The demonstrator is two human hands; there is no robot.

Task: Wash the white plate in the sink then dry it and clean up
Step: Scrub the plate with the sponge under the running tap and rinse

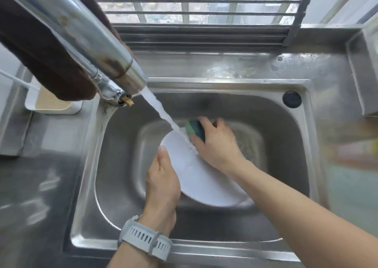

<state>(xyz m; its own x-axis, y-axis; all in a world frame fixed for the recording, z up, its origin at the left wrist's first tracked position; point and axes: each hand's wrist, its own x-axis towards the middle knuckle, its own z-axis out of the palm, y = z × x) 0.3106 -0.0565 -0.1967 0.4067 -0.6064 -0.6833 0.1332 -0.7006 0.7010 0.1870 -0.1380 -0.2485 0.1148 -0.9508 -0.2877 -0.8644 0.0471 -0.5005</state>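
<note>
The white plate [202, 179] is held tilted inside the steel sink [296, 140]. My left hand [162, 177] grips the plate's left rim, thumb on top. My right hand [216, 142] holds a green sponge [195, 129] against the plate's upper edge. Water runs from the faucet [86, 40] in a stream [161, 112] that lands on the plate beside the sponge.
A brown cloth [41, 48] hangs over the faucet at the upper left. A white holder [53, 104] sits on the left counter. A black plug [291, 99] marks the sink's far right corner. A barred window [196, 7] runs behind, with blurred items at the right edge.
</note>
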